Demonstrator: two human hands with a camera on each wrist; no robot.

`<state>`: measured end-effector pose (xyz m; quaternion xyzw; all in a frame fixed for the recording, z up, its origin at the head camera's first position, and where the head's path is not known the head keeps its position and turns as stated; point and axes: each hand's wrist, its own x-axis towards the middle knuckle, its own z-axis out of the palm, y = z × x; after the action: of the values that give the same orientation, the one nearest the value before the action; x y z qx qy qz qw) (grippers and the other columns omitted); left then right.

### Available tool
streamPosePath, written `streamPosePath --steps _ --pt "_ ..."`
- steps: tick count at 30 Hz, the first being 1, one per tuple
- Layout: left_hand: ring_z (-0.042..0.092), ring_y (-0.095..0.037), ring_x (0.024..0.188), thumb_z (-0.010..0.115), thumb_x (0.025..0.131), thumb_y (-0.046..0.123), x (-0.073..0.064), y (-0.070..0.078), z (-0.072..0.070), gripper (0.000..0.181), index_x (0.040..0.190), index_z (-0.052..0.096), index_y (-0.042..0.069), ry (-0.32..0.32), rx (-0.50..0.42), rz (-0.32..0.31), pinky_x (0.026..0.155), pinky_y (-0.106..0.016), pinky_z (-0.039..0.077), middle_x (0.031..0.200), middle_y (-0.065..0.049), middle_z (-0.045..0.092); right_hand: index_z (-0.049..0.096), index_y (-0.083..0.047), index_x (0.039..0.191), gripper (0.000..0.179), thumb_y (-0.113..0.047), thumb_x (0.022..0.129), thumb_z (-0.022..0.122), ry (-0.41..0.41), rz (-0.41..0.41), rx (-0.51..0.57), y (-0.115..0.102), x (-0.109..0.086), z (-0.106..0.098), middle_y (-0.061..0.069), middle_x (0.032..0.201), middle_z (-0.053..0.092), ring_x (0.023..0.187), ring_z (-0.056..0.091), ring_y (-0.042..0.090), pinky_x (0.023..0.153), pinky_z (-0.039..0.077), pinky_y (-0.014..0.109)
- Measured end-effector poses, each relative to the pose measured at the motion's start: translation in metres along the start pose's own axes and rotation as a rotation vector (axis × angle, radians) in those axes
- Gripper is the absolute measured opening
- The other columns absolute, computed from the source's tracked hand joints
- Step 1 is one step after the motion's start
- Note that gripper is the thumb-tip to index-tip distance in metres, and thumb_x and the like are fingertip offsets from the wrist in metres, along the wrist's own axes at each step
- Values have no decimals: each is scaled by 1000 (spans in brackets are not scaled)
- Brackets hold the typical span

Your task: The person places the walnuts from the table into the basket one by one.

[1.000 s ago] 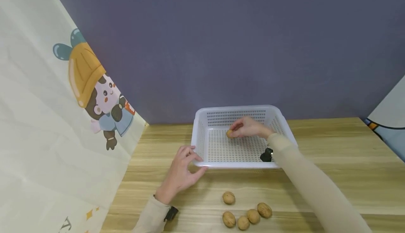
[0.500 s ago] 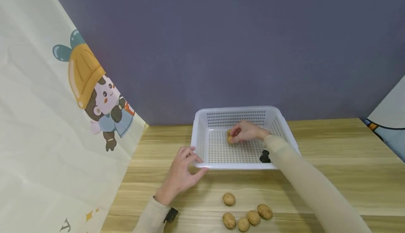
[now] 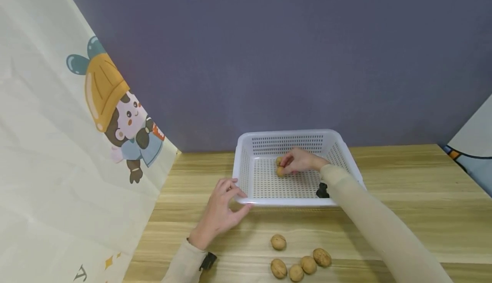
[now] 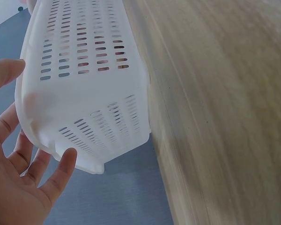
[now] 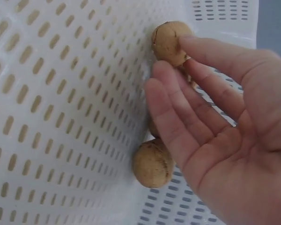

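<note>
Inside basket (image 3: 292, 202), right grip (image 3: 303, 160) on walnut (image 5: 169, 43)

Right hand (image 3: 303, 160) has come slightly nearer to front rim of basket (image 3: 288, 202) than one second ago. At that time, only one walnut showed beside its fingertips; now two show, near walnut (image 3: 280, 172) and, behind it, far walnut (image 3: 278, 160). Compared with half second ago, fingers cover near walnut less.
</note>
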<state>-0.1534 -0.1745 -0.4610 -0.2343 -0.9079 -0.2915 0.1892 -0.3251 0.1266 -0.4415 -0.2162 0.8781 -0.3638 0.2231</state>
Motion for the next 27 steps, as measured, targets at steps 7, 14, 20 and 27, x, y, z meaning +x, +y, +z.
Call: streamPosePath --steps 7,14,20,27 --pt "58 -29 132 89 81 33 -1 0 0 25 91 74 17 23 12 17 114 -56 52 118 -9 72 74 2 120 37 -20 91 81 -10 -12 -77 -10 -6 -7 12 110 79 87 75 24 81 65 38" --pt "57 -30 134 89 82 34 -1 1 0 26 94 75 16 -8 -1 -8 115 -57 51 127 -11 71 74 -4 127 37 -27 98 74 31 -111 -188 -36 -33 -21 11 125 77 112 72 26 96 63 43" --pt "58 -30 132 89 82 33 -1 0 0 26 93 75 15 3 -5 2 112 -57 53 129 -12 71 75 -10 127 30 -25 102 72 51 -205 -68 -66 -65 -23 8 124 77 112 75 25 93 65 42" --pt "58 -29 132 89 81 35 0 -1 0 25 92 73 18 21 18 22 113 -55 53 126 -11 72 77 -12 119 24 -23 99 76 49 -354 -19 -82 -95 8 6 115 79 95 75 11 88 65 29"
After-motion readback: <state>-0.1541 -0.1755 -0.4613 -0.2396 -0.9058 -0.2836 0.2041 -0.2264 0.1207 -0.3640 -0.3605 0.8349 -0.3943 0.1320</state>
